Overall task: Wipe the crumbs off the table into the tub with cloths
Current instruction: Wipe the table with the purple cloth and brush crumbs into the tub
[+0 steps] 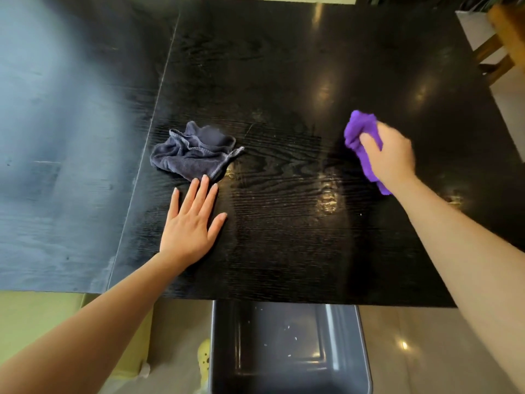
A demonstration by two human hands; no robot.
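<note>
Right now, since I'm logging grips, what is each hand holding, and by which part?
The right hand grips the bunched purple cloth around its middle. The left hand lies flat and open, holding nothing; its fingertips reach the grey cloth.

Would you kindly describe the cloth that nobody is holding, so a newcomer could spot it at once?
On the black table, look left of centre, just beyond the fingertips of the flat left hand. The grey cloth lies there crumpled and loose. The other cloth is bright purple and gripped in the right hand.
</note>
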